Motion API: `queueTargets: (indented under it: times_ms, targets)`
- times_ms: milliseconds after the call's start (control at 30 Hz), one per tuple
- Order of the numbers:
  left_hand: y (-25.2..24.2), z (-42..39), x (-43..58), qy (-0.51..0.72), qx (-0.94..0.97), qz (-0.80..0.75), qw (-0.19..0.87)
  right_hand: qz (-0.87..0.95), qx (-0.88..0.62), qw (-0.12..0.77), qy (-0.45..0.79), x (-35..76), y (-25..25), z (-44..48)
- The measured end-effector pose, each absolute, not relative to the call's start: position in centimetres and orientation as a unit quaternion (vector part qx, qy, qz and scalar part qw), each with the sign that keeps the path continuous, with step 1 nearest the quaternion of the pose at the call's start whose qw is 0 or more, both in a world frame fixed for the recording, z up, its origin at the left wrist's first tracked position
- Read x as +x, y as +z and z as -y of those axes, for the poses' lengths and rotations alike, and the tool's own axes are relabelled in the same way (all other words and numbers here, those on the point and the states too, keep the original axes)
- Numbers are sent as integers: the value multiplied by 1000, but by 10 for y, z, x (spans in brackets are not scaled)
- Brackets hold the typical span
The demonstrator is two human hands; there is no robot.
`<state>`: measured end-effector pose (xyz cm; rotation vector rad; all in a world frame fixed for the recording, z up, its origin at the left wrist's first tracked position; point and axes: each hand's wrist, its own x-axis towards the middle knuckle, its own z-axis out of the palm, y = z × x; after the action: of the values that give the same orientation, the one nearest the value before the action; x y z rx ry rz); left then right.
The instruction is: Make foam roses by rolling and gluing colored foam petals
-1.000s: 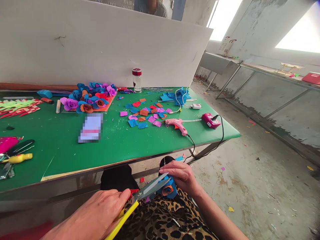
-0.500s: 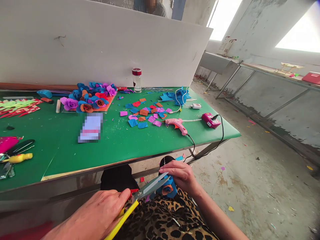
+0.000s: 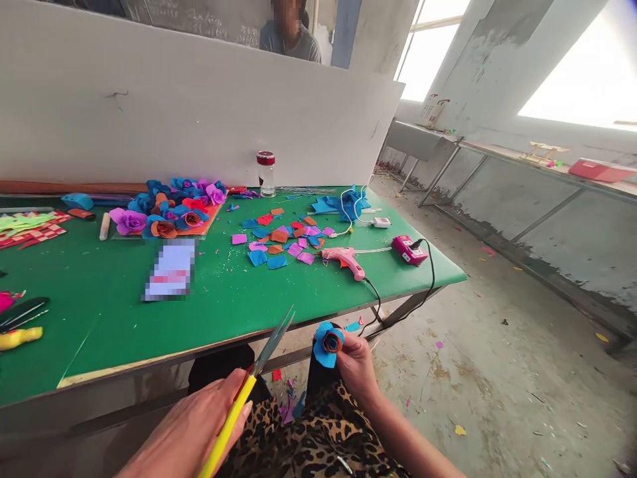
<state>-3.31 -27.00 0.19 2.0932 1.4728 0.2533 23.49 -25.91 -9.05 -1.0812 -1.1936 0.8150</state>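
Observation:
My left hand (image 3: 206, 415) is closed around the handles of a pair of yellow-handled scissors (image 3: 233, 418), whose blades point up and away over the table's front edge. The blades stand slightly apart with nothing between them. In my right hand (image 3: 355, 362) is a blue and brown paper flower (image 3: 328, 344), pinched by the fingertips at its right side. Its face is turned toward me, above my lap. The fingertips behind the petals are partly hidden.
On the green table (image 3: 223, 305) lie scattered paper petals (image 3: 279, 236), a pink glue gun (image 3: 348, 259) with a cord, a magenta power socket (image 3: 411, 249), a jar (image 3: 266, 176), a phone (image 3: 170, 269) and finished flowers (image 3: 174, 206). A person (image 3: 291, 36) is behind the white board.
The scissors have come away from the flower and point more upright. The flower has risen and turned to face me. The camera view has shifted slightly.

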Motion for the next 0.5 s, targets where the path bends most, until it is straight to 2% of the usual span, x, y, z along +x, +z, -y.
queueTargets:
  times_ms: [133,233,367,500]
  targets:
    - [-11,272,-12,49,773,-549,314,408,-501,641,415,221,-105,258]
    - [-17,275,2,46,789,-535,298,385,-507,647,420,219,-109,257]
    - [-20,277,12,51,820,-502,270,406,-511,651,388,223,-104,258]
    - [-14,277,18,73,817,-493,291,460,-516,647,322,224,-97,260]
